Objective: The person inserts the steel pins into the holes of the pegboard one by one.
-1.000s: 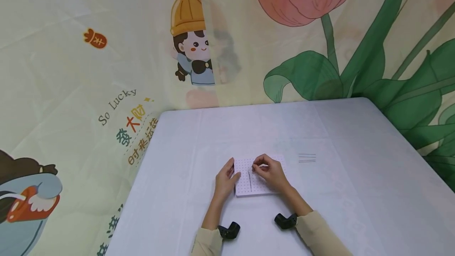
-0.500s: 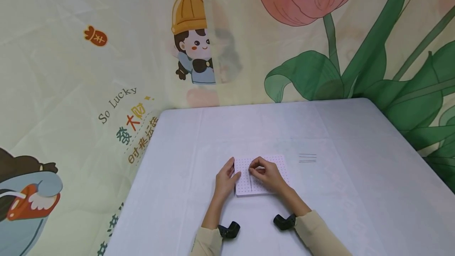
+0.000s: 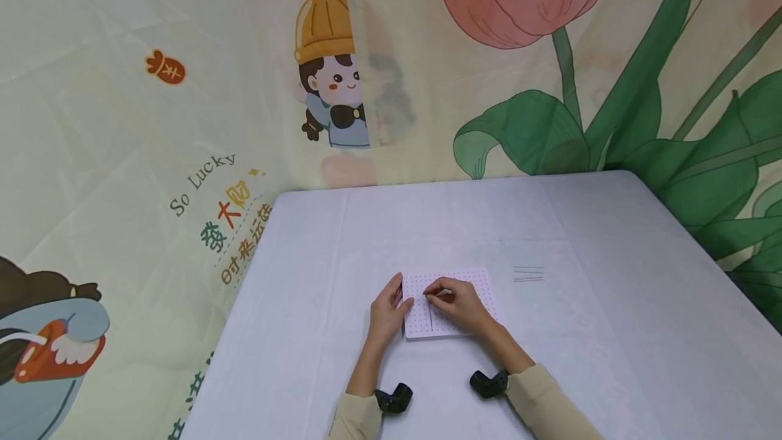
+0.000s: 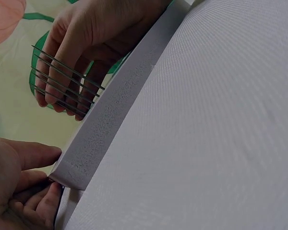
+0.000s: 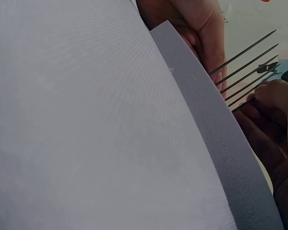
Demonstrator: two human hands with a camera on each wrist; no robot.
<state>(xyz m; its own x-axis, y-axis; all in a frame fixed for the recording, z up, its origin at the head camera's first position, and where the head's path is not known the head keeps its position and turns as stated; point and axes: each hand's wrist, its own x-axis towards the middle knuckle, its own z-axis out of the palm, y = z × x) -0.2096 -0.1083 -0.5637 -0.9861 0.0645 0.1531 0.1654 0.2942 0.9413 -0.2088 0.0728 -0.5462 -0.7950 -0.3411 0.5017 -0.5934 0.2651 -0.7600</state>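
Note:
A white pegboard (image 3: 418, 326) dotted with small holes lies on the table. Several thin dark rods (image 5: 243, 52) stand upright in a row from its top, also seen side-on as rods (image 4: 62, 72) in the left wrist view. My left hand (image 3: 386, 311) grips the board's left edge, thumb on top and fingers along the side. Above the board, my right hand (image 3: 462, 305) pinches one thin rod between thumb and index finger, at the far end of the row. Whether that rod's lower end sits in a hole is hidden by the fingers.
A few loose thin rods (image 3: 528, 274) lie side by side to the right of the board. The table (image 3: 330, 250) has a white cloth, with a printed curtain (image 3: 415, 87) behind it. Black wrist cameras (image 3: 394, 398) are strapped to both forearms.
My right hand has shifted slightly left and nearer to me over the board, its pinching fingers now at the row of rods. My left hand has stayed on the edge.

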